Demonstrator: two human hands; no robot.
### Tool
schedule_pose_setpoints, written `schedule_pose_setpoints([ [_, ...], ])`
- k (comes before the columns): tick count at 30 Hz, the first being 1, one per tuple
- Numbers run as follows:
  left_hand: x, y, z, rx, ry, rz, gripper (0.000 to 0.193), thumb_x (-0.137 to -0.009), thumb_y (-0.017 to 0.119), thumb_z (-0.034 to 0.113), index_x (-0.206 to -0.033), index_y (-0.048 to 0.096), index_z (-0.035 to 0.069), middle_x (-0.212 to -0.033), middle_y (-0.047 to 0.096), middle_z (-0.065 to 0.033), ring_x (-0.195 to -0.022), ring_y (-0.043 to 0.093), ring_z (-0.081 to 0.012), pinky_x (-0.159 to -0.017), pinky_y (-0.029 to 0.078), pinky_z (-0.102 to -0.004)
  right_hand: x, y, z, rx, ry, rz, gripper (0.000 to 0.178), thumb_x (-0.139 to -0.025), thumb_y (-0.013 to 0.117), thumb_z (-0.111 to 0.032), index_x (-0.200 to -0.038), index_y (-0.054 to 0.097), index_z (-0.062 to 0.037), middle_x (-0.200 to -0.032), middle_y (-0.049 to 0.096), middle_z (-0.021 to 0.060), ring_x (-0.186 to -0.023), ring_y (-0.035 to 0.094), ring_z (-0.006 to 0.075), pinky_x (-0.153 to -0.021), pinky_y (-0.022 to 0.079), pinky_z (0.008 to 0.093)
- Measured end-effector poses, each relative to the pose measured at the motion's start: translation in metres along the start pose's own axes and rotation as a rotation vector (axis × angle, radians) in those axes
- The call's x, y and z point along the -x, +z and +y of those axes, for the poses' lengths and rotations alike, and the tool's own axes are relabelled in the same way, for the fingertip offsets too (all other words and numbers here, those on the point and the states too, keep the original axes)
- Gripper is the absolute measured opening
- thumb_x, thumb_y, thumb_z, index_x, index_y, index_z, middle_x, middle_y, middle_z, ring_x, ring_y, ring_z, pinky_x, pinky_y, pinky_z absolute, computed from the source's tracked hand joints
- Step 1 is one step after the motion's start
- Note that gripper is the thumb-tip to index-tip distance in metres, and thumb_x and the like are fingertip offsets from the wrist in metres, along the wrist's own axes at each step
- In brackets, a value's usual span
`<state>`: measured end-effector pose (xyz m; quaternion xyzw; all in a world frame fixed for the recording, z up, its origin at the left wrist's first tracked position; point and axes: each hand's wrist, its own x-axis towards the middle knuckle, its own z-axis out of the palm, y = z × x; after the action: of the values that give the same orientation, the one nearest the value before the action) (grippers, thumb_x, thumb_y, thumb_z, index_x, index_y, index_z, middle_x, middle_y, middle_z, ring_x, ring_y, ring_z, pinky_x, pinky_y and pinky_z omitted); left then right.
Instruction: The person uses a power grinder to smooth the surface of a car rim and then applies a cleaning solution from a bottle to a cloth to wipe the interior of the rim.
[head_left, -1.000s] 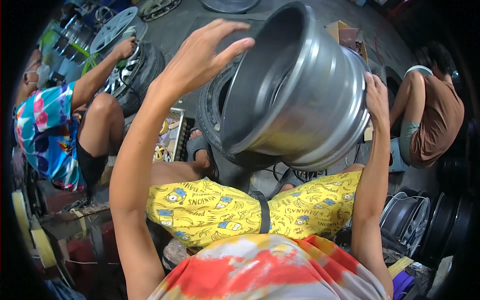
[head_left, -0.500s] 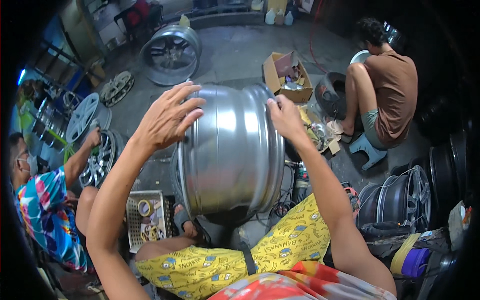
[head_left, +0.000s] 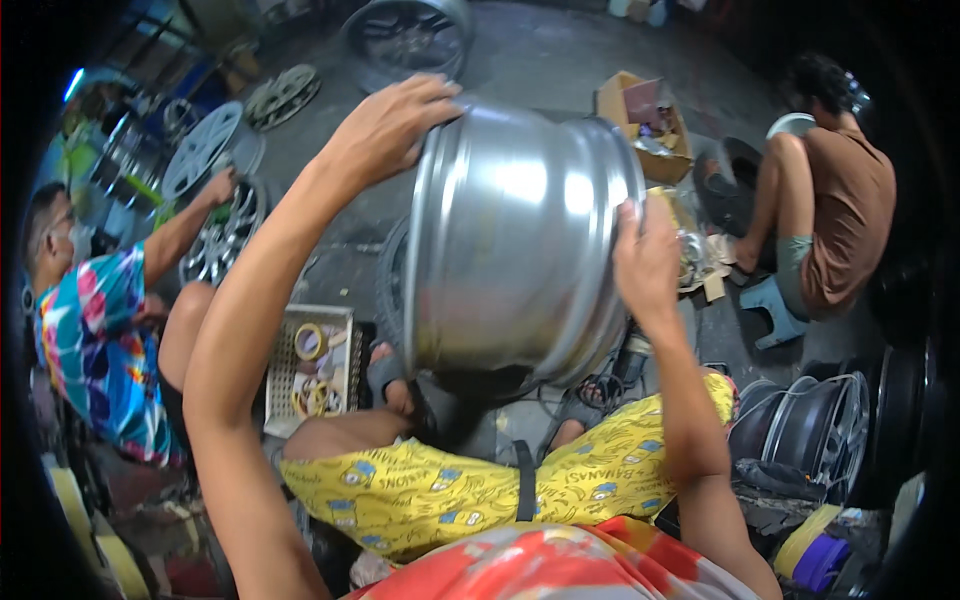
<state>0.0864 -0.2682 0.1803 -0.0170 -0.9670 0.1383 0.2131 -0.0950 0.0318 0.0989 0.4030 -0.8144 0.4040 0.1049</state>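
Holding the metal wheel (head_left: 520,240) between their fingers, the left hand (head_left: 400,128) and right hand (head_left: 648,262) are grasping opposite lips, likely the surest hold on something looking stiff, slick and heavy.

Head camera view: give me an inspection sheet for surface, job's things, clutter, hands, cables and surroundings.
Surface: dark grey floor.
Job's things: silver wheel rim; tire partly hidden behind it.
Clutter: cream perforated basket and cardboard box, both holding assorted items.
Hands: left hand on the wheel rim's upper left edge; right hand gripping its right edge.
Cables: dark looped cable below the wheel rim's lower right.
Surroundings: person in patterned shirt at left; person in brown shirt at right, by a blue stool.
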Motion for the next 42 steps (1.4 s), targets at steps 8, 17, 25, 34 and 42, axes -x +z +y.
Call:
schedule_pose_setpoints([
  [8, -0.035, 0.039, -0.027, -0.05, 0.144, 0.115, 0.009, -0.089, 0.064, 0.007, -0.095, 0.062, 0.001, -0.094, 0.066, -0.0145, -0.094, 0.068, -0.0316, -0.084, 0.055, -0.0421, -0.069, 0.007, 0.047, -0.019, -0.019, -0.131, 0.037, -0.107, 0.054, -0.03, -0.102, 0.06, 0.0057, -0.093, 0.065, 0.0308, -0.089, 0.065, 0.0477, -0.081, 0.048, 0.0513],
  [17, 0.015, 0.065, -0.057, -0.07, -0.142, -0.059, 0.014, -0.084, 0.062, 0.004, -0.097, 0.064, 0.003, -0.096, 0.067, -0.0174, -0.095, 0.069, -0.0355, -0.083, 0.056, -0.0443, -0.229, 0.063, 0.052, 0.079, -0.483, -0.46, 0.039, -0.105, 0.056, -0.036, -0.111, 0.068, 0.0007, -0.093, 0.066, 0.021, -0.089, 0.062, 0.0288, -0.083, 0.05, 0.0396],
  [25, 0.068, 0.022, 0.012, -0.093, -0.305, -0.268, 0.013, -0.083, 0.067, 0.008, -0.094, 0.064, 0.002, -0.085, 0.07, -0.0166, -0.083, 0.073, -0.0339, -0.074, 0.057, -0.0439, -0.218, 0.111, 0.003, 0.296, -0.621, -0.353, 0.061, -0.098, 0.059, -0.063, -0.102, 0.075, -0.0047, -0.082, 0.069, 0.0191, -0.08, 0.068, 0.0379, -0.076, 0.051, 0.0446],
  [34, 0.08, 0.029, 0.002, 0.026, -0.293, -0.082, 0.022, -0.087, 0.065, 0.01, -0.107, 0.058, 0.006, -0.097, 0.067, -0.0172, -0.087, 0.07, -0.0397, -0.073, 0.054, -0.0488, -0.177, 0.089, 0.018, 0.238, -0.386, -0.289, 0.06, -0.103, 0.05, -0.06, -0.11, 0.077, -0.0064, -0.091, 0.072, 0.0252, -0.092, 0.07, 0.0443, -0.085, 0.053, 0.0504],
  [42, 0.139, 0.072, -0.022, 0.05, -0.506, 0.005, 0.037, -0.106, 0.058, 0.039, -0.123, 0.055, 0.006, -0.111, 0.068, -0.0217, -0.105, 0.065, -0.0457, -0.085, 0.052, -0.0534, -0.088, 0.065, 0.067, 0.022, 0.011, 0.075, 0.067, -0.1, 0.051, -0.067, -0.111, 0.074, -0.0052, -0.104, 0.072, 0.0284, -0.102, 0.066, 0.0508, -0.09, 0.05, 0.0503],
])
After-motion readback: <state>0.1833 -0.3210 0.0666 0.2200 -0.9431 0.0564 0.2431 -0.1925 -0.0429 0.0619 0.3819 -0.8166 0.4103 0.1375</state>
